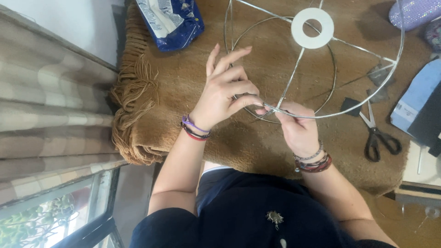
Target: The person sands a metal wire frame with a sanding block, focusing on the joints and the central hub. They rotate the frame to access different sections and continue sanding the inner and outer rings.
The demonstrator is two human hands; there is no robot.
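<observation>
A bare wire lampshade frame (353,108) with a white ring hub (313,28) lies on a brown fringed blanket (183,92). My left hand (225,89) pinches the frame's near rim between thumb and forefinger, its other fingers spread upward. My right hand (296,124) grips the same rim just to the right, fingers curled around the wire. Both wrists wear several bracelets. The two hands almost touch at the rim.
Black-handled scissors (376,133) lie right of the frame. A blue plastic bag (170,20) sits at the blanket's top left. Light blue and dark fabric pieces (420,98) and a purple sequinned object (413,11) lie at the right. A checked curtain (46,105) hangs at the left.
</observation>
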